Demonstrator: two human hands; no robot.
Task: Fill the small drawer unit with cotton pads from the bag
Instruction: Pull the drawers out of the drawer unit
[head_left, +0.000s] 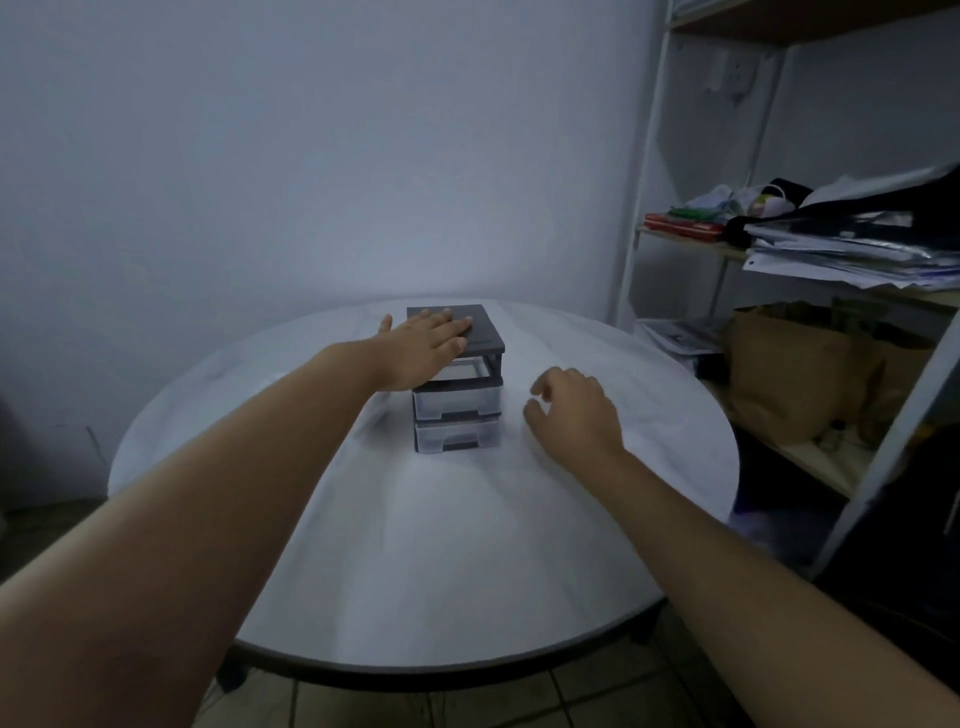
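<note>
Grey plastic on top and see-through plastic below: the small drawer unit (460, 402) stands just above the middle of the frame, on the far half of a round table (415, 545). Two clear drawers with dark handles sit pushed in, one over the other. Just under the grey top there is a pale patch, and I cannot tell if that is a third drawer or only a gap.

The left hand (423, 345) comes in from the lower left and lies flat on the grey top. Its fingers (457, 327) are straight and spread a little, resting on the lid and not wrapped round anything.

The right hand (571, 410) is just to the right of the drawer unit, close to it but not touching it. Its fingers (540, 389) are bent softly, like a loose claw, and they hold nothing. I cannot tell if this hand rests on the table or hangs just over it.

The table top is pale with faint grey swirls and has a dark edge. Behind it is a plain pale wall (260, 156). Brown floor tiles (467, 712) show at the bottom of the frame.

On the right side stands a white shelf rack (639, 208). A messy pile of papers (852, 254) lies on one shelf, with a flat red thing (683, 226) to its left. On the shelf below sits a brown paper bag (779, 374), well apart from the drawer unit.
</note>
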